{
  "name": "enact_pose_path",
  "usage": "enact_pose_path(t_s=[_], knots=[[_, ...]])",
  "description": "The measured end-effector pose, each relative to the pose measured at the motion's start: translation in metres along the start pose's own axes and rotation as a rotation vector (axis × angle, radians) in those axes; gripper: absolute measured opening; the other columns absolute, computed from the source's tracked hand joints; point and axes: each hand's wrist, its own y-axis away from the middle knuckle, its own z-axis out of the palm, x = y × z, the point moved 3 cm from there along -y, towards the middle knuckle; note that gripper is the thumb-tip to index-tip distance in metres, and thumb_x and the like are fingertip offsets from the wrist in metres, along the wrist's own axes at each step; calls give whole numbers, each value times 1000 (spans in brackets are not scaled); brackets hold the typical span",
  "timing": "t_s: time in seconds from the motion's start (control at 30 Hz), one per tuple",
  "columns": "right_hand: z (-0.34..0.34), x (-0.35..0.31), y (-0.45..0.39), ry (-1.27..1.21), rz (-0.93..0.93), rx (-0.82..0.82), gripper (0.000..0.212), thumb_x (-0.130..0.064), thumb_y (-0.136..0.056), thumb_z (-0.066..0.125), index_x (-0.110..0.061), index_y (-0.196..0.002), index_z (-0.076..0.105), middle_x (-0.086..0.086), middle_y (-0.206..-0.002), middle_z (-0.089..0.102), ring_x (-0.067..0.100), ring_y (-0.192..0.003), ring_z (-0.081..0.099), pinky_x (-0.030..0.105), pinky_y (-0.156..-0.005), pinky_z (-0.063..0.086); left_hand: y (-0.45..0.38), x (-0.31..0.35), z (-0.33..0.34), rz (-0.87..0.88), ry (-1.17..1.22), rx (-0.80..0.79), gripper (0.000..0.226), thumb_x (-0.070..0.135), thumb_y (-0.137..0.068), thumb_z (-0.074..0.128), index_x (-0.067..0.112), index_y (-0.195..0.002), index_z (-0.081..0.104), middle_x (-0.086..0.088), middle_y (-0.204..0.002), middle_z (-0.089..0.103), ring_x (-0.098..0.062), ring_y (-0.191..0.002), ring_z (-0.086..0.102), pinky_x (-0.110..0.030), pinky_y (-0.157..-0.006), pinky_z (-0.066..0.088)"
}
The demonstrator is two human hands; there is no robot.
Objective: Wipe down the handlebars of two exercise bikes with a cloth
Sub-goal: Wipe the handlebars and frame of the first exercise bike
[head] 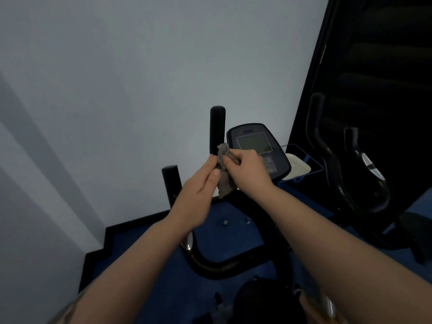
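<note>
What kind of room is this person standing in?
Probably a small gym or workout room. Two exercise bikes stand side by side: the near one with upright black handlebars and a console screen, a second bike to its right, on blue flooring.

Console [258, 148] just behind upright grip [217, 129].

Two exercise bikes [233, 230] [346, 164], two hands [198, 195] [247, 169], one cloth [224, 176], one console screen [254, 142].

We can read no text, brand or number here; the markings on the dark rounded plastic bike console [258, 150] with its grey screen are too blurred.
</note>
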Motion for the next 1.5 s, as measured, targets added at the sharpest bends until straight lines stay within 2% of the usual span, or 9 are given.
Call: enact_pose_path(t_s=[0.1, 0.27, 0.43, 0.73, 1.1, 1.17, 1.23, 1.33, 1.5], knots=[[-7, 8, 6, -14, 17, -117, 22, -23, -94, 55, -15, -99, 74, 4, -83, 73, 15, -80, 68, 30, -71, 55, 5, -1, 3, 7, -26, 10, 47, 37, -100, 35, 24, -145, 35, 13, -151, 34, 4, -136, 31, -17, -113, 21], [-14, 16, 15, 9, -29, -228, 21, -23, -96, 53, -18, -101, 73, -8, -75, 69, 0, -69, 62, 17, -60, 46, 18, -3, 10, 15, -52, 24, 48, 41, -99, 35, 26, -144, 38, 24, -143, 38, 20, -126, 33, -1, -102, 22], [-22, 17, 23, 62, -76, -309, 23, -23, -96, 52, -16, -102, 73, 2, -84, 73, 13, -78, 67, 28, -67, 52, 29, 3, 16, 10, -81, 38, 47, 40, -99, 35, 24, -143, 40, 20, -144, 39, 16, -127, 33, 6, -97, 21], [-42, 24, 47, 187, -161, -378, 22, -27, -94, 54, -26, -108, 72, -3, -87, 75, 9, -85, 68, 33, -80, 56, 53, 7, 36, -8, -167, 28, 46, 45, -99, 31, 30, -141, 43, 15, -151, 35, 10, -139, 18, -14, -110, 16], [-50, 54, 94, -15, -42, -126, 29, -25, -91, 57, -35, -116, 66, -14, -93, 73, -1, -91, 65, 22, -83, 53, 54, 8, 50, 60, -193, 89, 23, 29, -100, 40, 40, -110, 58, 21, -139, 46, 8, -140, 15, 9, -92, 15], [-50, 60, 106, -76, 0, -82, 28, -26, -89, 57, -39, -111, 66, -14, -87, 73, -2, -85, 66, 26, -80, 55, 54, 8, 49, 83, -239, 95, 25, 24, -99, 42, 32, -117, 57, 17, -139, 47, 5, -140, 16, 9, -92, 15], [-49, 64, 116, -130, 49, -36, 28, -28, -86, 56, -40, -109, 67, -13, -87, 73, 1, -85, 67, 33, -80, 57, 54, 8, 48, 120, -301, 82, 32, 22, -99, 42, 26, -128, 54, 13, -142, 46, 1, -142, 16, 2, -102, 14], [-47, 67, 130, -143, 98, 57, 28, -29, -85, 57, -41, -109, 66, -15, -88, 73, -1, -85, 67, 26, -78, 56, 56, 7, 47, 167, -418, 28, 35, 21, -100, 39, 24, -133, 52, 9, -148, 41, -5, -144, 15, -28, -119, 10], [-46, 67, 151, -196, 148, 138, 32, -19, -88, 64, -29, -118, 67, -21, -99, 71, -10, -94, 63, 7, -81, 46, 57, 9, 51, 227, -457, -76, 42, 33, -96, 33, 24, -133, 52, 8, -151, 36, -3, -144, 11, -29, -118, 2]])
